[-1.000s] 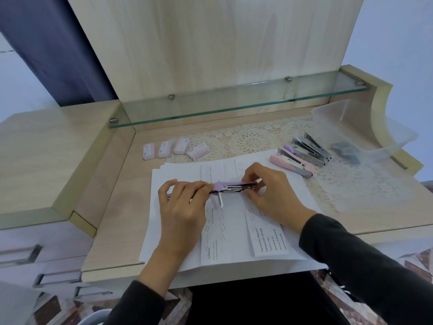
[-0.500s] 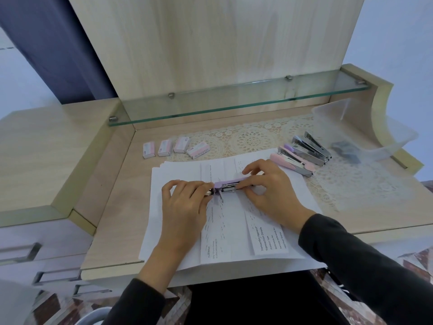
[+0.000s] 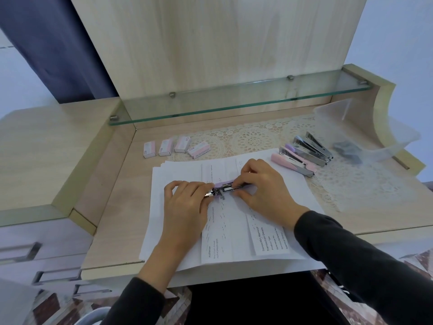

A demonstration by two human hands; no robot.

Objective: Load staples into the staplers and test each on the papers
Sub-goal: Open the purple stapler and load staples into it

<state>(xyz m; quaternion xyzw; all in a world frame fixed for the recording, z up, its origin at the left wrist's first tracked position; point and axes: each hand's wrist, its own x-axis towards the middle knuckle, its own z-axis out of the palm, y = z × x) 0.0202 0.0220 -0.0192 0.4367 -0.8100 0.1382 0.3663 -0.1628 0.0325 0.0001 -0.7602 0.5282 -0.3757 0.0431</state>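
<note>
Purple stapler (image 3: 225, 187) lengthwise left-right

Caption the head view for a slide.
Both hands, left and right, hold a lilac stapler over the papers.

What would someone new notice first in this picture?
Both hands, left hand and right hand, grip a lilac stapler over the stack of papers at centre. Four staple boxes line up behind on the left; more staplers lie on the right.
</note>
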